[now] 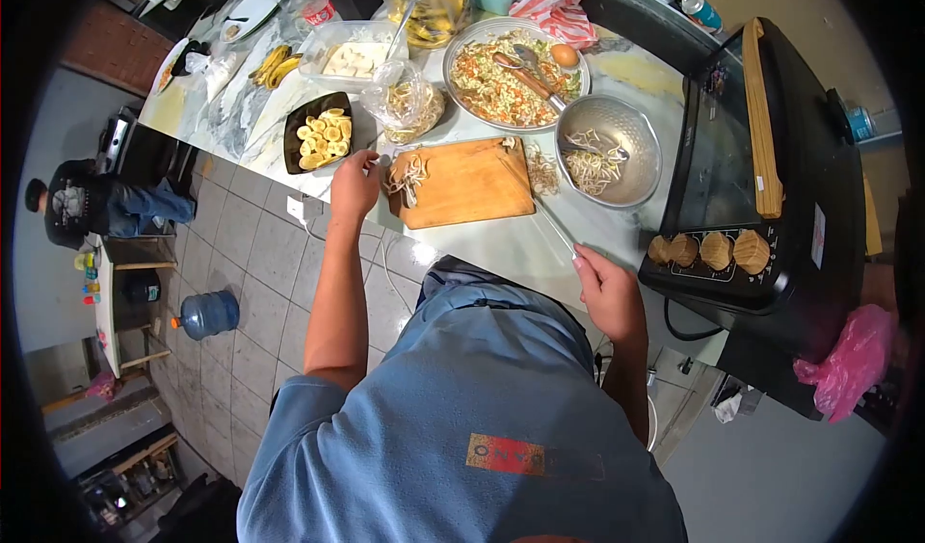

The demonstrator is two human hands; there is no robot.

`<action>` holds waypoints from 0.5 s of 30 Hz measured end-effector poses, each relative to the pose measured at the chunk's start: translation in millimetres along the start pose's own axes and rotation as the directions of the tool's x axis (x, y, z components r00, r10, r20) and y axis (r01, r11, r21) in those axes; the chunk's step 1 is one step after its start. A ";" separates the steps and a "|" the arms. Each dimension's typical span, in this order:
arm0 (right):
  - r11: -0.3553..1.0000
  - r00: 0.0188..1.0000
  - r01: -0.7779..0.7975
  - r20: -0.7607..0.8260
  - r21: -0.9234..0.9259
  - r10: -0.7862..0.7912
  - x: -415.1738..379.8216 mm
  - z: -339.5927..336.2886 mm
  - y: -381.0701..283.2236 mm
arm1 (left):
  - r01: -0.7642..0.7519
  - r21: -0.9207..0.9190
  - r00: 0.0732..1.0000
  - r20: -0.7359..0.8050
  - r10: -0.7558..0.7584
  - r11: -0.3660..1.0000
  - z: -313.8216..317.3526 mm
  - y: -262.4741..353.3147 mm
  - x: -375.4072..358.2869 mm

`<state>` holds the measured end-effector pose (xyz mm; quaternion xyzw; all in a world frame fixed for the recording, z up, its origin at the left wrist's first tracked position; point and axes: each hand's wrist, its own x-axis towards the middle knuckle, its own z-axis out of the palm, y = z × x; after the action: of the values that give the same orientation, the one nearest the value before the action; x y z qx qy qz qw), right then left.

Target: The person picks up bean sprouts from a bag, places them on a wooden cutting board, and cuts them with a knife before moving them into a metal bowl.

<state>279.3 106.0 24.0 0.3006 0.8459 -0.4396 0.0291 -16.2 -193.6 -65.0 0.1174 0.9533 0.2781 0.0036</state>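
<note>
My right hand point(609, 297) is closed round the handle of a knife point(554, 230), whose blade points up toward the right edge of the wooden cutting board point(462, 185). At the board's left edge, my left hand point(356, 188) has its fingers pinched together beside a small pile of bean sprouts point(409, 179); what they hold, if anything, is too small to make out. More sprouts point(542, 169) lie right of the board. A metal bowl point(644, 148) holds sprouts too. Behind the board sits an open plastic bag of sprouts point(412, 109).
A black bowl of banana slices point(325, 140) is at the left, a large tray of chopped vegetables point(482, 80) behind, with an egg point(565, 55). A black oven point(742, 158) stands right. A plastic tub point(352, 53) is behind. A person point(106, 201) stands far left.
</note>
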 end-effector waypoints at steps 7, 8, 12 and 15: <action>0.997 0.996 0.071 -0.052 0.017 -0.070 -5.9 5.5 11.0 | -0.084 0.098 0.991 0.112 0.073 0.992 7.0 -6.3 13.3; 0.997 0.996 0.069 -0.054 0.016 -0.068 -8.1 4.2 8.3 | -0.084 0.092 0.992 0.097 0.075 0.992 9.6 -7.5 13.5; 0.996 0.997 -0.073 0.000 0.044 0.074 -14.6 -2.3 -3.9 | -0.096 0.099 0.995 0.042 0.092 0.990 9.9 -1.7 7.4; 0.996 0.996 -0.087 0.004 0.030 0.087 -15.9 -3.0 -3.3 | -0.095 0.086 0.995 0.012 0.094 0.992 11.6 -2.3 3.1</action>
<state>291.2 99.2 33.2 0.3369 0.8252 -0.4511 0.0447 -18.9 -188.6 -75.9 0.1636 0.9578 0.2360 -0.0110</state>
